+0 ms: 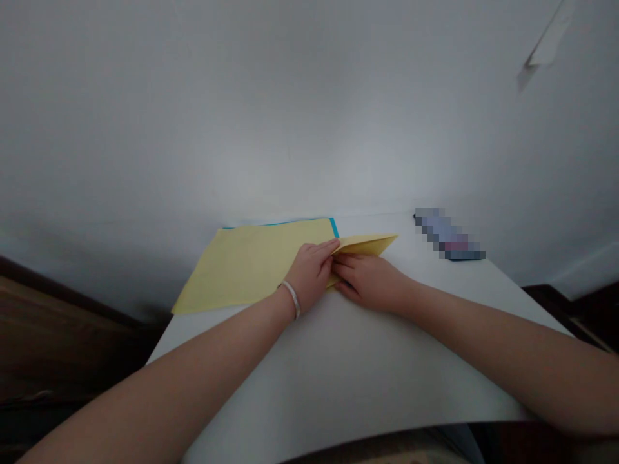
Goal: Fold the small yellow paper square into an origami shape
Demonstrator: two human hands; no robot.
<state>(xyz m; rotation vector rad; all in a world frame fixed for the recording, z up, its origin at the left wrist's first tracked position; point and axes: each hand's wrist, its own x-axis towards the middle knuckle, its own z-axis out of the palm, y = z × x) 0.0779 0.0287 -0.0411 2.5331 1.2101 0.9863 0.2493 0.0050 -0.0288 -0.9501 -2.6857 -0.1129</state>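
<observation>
Left hand (312,274) and right hand (372,280) angled inward, fingers touching folded yellow paper (371,245), grip unclear

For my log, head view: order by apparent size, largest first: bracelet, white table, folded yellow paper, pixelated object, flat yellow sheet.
1. White table
2. Flat yellow sheet
3. Pixelated object and folded yellow paper: unranked, the paper is partly covered
4. Bracelet

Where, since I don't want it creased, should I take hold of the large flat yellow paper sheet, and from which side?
Probably pinch the near left corner of the yellow paper sheet, coming from the left: that corner lies by the left edge of the white table, away from the left hand and right hand.
</observation>
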